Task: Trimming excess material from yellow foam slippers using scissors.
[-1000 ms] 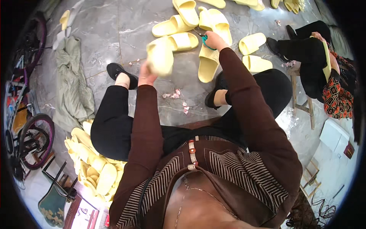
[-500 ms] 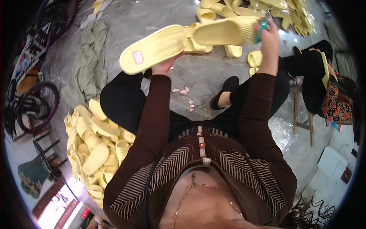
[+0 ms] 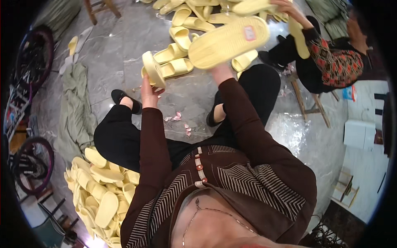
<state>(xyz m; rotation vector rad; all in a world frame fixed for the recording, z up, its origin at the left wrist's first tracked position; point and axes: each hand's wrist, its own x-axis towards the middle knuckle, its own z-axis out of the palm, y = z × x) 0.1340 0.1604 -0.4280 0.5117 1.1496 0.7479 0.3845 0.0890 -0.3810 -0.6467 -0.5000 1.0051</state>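
Yellow slipper [image 3: 154, 71] hangs above the grey floor [image 3: 109, 45], pinched by fingers [image 3: 145, 82] of the left hand [image 3: 149, 96], while a sole-up second slipper [image 3: 228, 43] hides the right hand's [image 3: 222, 73] fingers, their state impossible to tell.

Slipper heap [image 3: 106, 208] at left; more slippers [image 3: 178, 67] ahead on floor [image 3: 111, 47]; cloth [image 3: 76, 109] beyond heap.
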